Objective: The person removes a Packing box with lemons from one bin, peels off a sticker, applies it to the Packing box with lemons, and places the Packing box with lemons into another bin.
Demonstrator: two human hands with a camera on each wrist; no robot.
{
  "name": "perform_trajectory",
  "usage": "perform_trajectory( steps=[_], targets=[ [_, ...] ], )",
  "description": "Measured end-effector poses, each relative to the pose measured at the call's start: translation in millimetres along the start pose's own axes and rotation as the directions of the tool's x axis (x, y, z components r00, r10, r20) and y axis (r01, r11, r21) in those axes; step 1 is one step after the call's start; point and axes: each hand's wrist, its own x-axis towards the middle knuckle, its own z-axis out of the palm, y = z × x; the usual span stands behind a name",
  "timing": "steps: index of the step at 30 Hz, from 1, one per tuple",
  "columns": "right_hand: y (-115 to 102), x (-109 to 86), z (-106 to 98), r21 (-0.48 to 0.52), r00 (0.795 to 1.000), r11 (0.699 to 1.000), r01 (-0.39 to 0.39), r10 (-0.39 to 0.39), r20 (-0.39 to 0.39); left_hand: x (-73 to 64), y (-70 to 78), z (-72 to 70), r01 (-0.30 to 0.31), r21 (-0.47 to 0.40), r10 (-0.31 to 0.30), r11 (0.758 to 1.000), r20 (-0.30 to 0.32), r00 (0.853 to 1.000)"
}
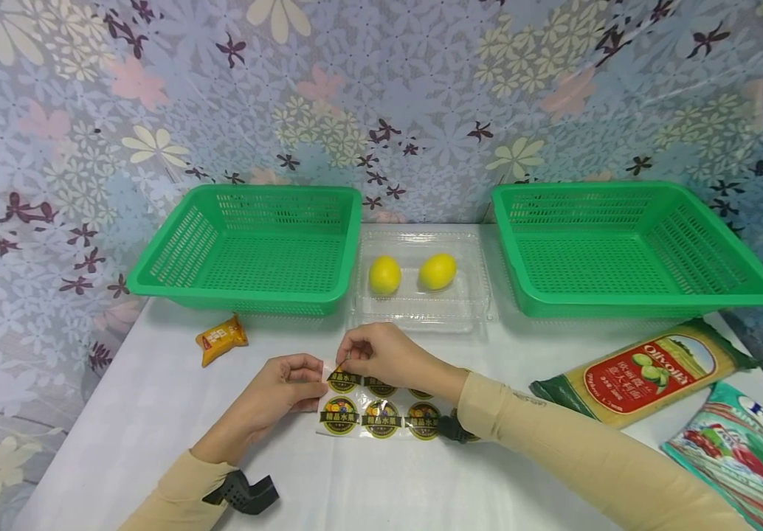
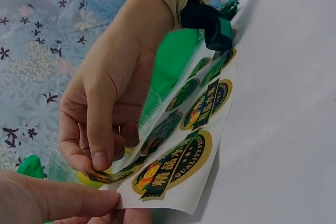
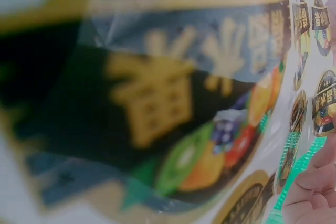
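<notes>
A sheet of round black-and-gold fruit stickers [image 1: 381, 419] is in front of me, its left end raised off the table. My left hand [image 1: 282, 394] pinches the sheet's left edge between thumb and fingers. With thumb and forefinger my right hand [image 1: 384, 354] pinches a sticker [image 2: 119, 173] at the sheet's top left corner; its edge is lifted and curls in the left wrist view. Close up, a blurred sticker [image 3: 173, 98] fills most of the right wrist view, with left-hand fingers [image 3: 315, 187] at its right side. The right forearm covers part of the sheet.
Behind the sheet, a clear plastic box [image 1: 415, 318] holds two lemons [image 1: 437, 272]. Green baskets stand on the left [image 1: 242, 297] and right [image 1: 640, 299]. A small orange packet [image 1: 222, 339] lies left; a spaghetti pack [image 1: 647, 372] and a FOX bag [image 1: 740, 457] lie right.
</notes>
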Motion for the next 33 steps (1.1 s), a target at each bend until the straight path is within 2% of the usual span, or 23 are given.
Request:
perform_trajectory(
  steps=[6,14,18,20,23,27,30,33],
  targets=[
    [2,-3.8,-2,0.018,1.000,1.000,0.008,-0.008,0.001,-0.6,0.2,-0.1,0.020,0.007,-0.020,1.000,-0.007,1.000],
    [0,-12.7,-11,0.007,1.000,1.000,0.009,-0.009,-0.009,-0.2,0.6,-0.1,0.018,0.027,-0.017,0.999,-0.024,1.000],
    [0,-17.2,-17,-0.005,1.000,1.000,0.021,-0.021,-0.015,-0.6,2.0,1.1,0.013,0.070,-0.009,0.997,-0.049,0.999],
    [0,-19.3,-20,-0.010,1.000,1.000,0.019,-0.019,-0.025,-1.4,3.4,1.8,0.004,0.120,0.005,0.993,-0.074,0.997],
    [0,-22.1,-24,-0.011,0.999,1.000,0.011,-0.011,-0.035,-3.4,6.2,1.7,-0.026,0.272,0.066,0.962,-0.140,0.988],
    [-1,-25.4,-29,-0.002,0.999,1.000,-0.014,0.013,-0.044,-6.5,13.4,2.7,-0.069,0.487,0.202,0.870,-0.224,0.953],
    [-2,-27.3,-32,0.005,0.998,1.000,-0.030,0.031,-0.049,-8.0,20.8,7.0,-0.119,0.547,0.280,0.829,-0.221,0.934],
    [-4,-29.1,-35,0.007,0.998,0.999,-0.045,0.045,-0.054,-7.6,27.4,13.7,-0.185,0.561,0.338,0.807,-0.183,0.923]
  ],
)
